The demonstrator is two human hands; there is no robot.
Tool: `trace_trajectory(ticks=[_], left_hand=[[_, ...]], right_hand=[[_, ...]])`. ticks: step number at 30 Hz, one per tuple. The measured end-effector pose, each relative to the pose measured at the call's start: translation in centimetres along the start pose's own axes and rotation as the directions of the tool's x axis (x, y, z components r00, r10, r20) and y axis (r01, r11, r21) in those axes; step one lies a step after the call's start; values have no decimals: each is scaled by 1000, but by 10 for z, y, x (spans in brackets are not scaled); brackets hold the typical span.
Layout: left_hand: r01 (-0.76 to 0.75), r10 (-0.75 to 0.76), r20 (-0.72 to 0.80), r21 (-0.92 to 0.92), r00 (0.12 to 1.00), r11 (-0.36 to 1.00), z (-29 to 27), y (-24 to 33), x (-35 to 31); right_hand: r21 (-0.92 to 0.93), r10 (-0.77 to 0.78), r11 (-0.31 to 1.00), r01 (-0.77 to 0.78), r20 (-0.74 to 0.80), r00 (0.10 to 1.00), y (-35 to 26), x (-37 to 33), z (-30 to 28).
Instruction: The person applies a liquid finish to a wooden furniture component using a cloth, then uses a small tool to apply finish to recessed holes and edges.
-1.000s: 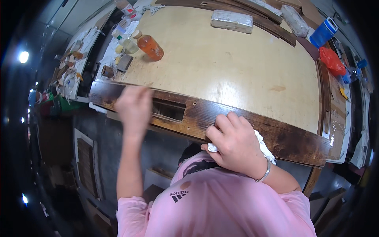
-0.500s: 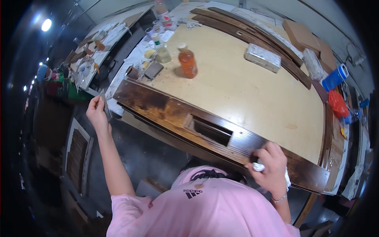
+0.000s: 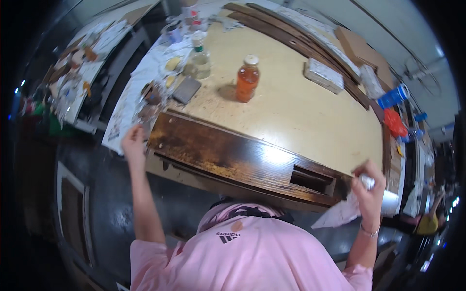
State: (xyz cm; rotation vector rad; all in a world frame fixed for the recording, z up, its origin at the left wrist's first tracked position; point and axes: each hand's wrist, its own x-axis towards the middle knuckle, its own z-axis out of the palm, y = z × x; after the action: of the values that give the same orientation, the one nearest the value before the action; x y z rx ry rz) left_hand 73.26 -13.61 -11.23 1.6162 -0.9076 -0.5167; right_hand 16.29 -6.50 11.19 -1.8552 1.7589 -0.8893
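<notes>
A long dark-brown stained wooden board (image 3: 218, 145) lies along the table's near edge, with a rectangular slot cut through it toward the right. Glossy patches and lighter, worn streaks mark its surface. My right hand (image 3: 370, 186) is closed around a crumpled white cloth (image 3: 340, 212) by the board's right end, and the cloth's loose part hangs down in front. Beside the board's left end, my left hand (image 3: 134, 141) has its fingers pinched together; what is between them is blurred. Behind the board stands a white-capped bottle of amber liquid (image 3: 248, 80).
Left of the bottle are a grey block (image 3: 186, 89), a clear green-necked bottle (image 3: 199, 63) and a brown-stained cup (image 3: 151, 93). Dark wooden strips (image 3: 291, 39) and a silvery wrapped block (image 3: 324, 75) lie at the back. A blue canister (image 3: 393, 97) and red plastic bag (image 3: 395, 122) stand right.
The slot in the board now lies farther right. My right hand has moved right and up, away from the board's face, with the cloth trailing. The thin flat piece in my left hand no longer shows clearly.
</notes>
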Motion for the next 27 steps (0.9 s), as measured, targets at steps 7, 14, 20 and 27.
trace_trajectory(ticks=[7, 14, 20, 27], left_hand=[[-496, 604, 562, -354, 565, 793, 105, 251, -73], [-15, 396, 537, -580, 745, 814, 119, 234, -70], [195, 223, 492, -661, 842, 725, 129, 233, -84], [-41, 273, 556, -393, 785, 918, 152, 221, -102]], right_hand=[[562, -237, 816, 134, 114, 965, -116, 102, 75], [567, -364, 809, 156, 276, 890, -113, 147, 106], [688, -413, 723, -60, 500, 761, -72, 151, 96], [773, -457, 617, -152, 508, 730, -56, 167, 105]])
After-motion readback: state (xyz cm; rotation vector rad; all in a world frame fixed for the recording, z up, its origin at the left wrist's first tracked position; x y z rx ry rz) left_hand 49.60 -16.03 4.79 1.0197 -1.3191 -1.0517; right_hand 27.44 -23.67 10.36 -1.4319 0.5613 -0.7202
